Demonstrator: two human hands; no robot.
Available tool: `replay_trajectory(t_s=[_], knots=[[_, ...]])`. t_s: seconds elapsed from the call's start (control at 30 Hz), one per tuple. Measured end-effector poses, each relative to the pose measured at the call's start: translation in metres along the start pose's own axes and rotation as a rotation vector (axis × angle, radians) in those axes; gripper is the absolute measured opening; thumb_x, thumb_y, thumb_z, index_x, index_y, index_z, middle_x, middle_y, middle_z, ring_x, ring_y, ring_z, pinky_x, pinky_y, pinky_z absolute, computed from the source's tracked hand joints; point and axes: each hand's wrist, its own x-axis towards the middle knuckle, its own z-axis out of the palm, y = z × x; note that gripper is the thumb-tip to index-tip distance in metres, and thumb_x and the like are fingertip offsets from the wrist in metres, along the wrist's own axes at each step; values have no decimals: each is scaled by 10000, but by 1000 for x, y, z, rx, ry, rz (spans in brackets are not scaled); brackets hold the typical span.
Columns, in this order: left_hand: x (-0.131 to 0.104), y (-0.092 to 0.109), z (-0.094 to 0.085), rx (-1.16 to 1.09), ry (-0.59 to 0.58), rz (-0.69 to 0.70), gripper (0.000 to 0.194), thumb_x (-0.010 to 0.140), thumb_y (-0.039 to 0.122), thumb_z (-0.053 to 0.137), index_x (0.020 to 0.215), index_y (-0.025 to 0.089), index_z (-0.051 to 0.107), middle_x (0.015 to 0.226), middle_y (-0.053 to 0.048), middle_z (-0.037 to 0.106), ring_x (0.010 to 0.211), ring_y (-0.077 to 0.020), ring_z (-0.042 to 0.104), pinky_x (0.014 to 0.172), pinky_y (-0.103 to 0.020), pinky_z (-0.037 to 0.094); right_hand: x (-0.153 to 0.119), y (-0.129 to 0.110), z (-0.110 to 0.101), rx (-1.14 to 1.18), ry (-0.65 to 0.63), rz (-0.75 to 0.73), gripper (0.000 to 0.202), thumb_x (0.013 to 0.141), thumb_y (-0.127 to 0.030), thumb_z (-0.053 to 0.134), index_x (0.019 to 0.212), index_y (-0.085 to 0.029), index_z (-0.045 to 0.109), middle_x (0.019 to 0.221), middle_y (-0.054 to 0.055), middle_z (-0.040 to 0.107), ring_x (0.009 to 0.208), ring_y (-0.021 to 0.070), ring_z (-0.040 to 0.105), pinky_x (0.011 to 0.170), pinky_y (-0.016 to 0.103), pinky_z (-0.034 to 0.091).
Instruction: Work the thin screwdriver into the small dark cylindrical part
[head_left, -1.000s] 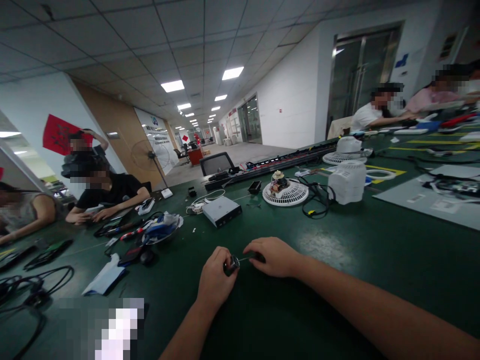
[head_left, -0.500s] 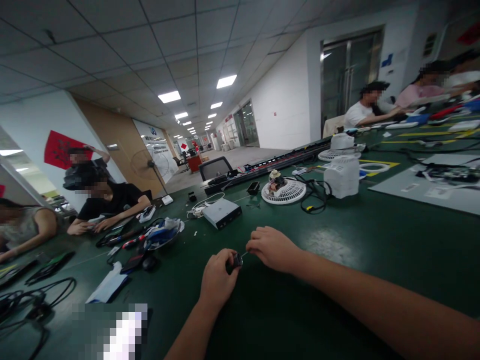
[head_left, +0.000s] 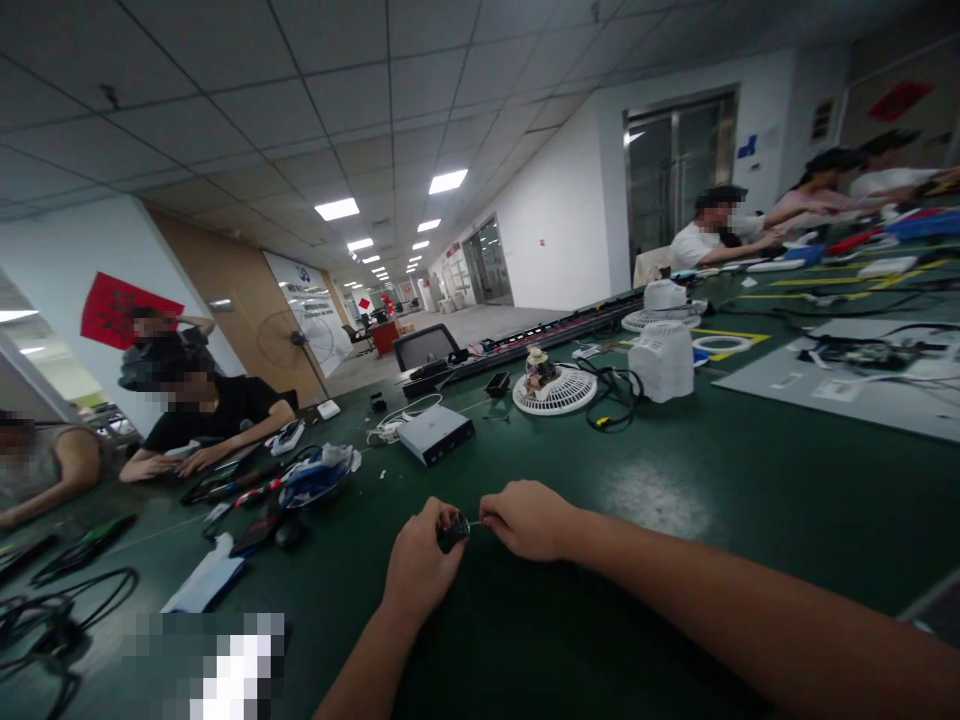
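Low over the green table, my left hand [head_left: 420, 567] is closed around a small dark rounded part [head_left: 453, 534], its exact kind too small to make out. From the right, my right hand [head_left: 531, 520] pinches a thin metal rod [head_left: 475, 524] whose far tip meets the end of that part. Most of the rod is hidden in my fingers. Beyond my hands lie a grey box-shaped drive [head_left: 435, 435] and a white fan grille [head_left: 556, 391] with a motor and bare wiring on it.
A white plastic housing [head_left: 663, 362] stands at the right beside a black cable [head_left: 616, 405]. Further right lies a grey panel [head_left: 757, 385]. On the left are a blue bundle [head_left: 319, 478], a pale packet [head_left: 204, 580] and coiled black cables [head_left: 67, 620]. Several people sit around the table.
The view has shifted slightly, and both hands appear a little further left. The right hand sits lower and nearer the left, with the rod still against the dark part.
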Motion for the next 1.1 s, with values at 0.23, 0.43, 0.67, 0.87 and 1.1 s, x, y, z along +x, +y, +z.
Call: replay_trajectory(t_s=[0.23,0.43,0.67,0.87,1.1], knots=[[-1,0,2,-5,-58,24,174,735,99,599,789,222,489,995,-13,696,894,-199,636,770,-306,464,-1,4,0,41,32,-44,221,834,-255,563,1041,-234,638,963,42,707,859,213,653,693,290,425],[-3,4,1,8,-36,71,200,704,89,599,791,226,480,995,-16,696,910,-205,621,776,-317,452,0,10,-1,11,59,-46,168,896,-293,548,962,-245,694,934,34,664,851,191,618,686,277,397],[-4,7,0,34,-37,25,148,729,149,600,816,224,506,941,-18,685,835,-198,614,724,-308,445,0,3,1,-20,52,-64,224,935,-288,474,976,-225,685,910,52,706,860,215,634,699,295,416],[-3,5,1,32,-13,33,179,707,108,590,801,228,495,947,-19,687,874,-206,617,763,-319,443,-1,-2,2,-39,-39,-18,297,947,-292,405,1051,-225,674,879,81,733,788,236,687,667,306,446],[-1,1,5,33,35,64,200,700,65,573,773,224,476,998,-15,685,936,-211,600,800,-331,433,-1,-3,0,-25,-62,-8,298,944,-276,396,1040,-216,671,877,80,732,791,240,692,665,305,455]])
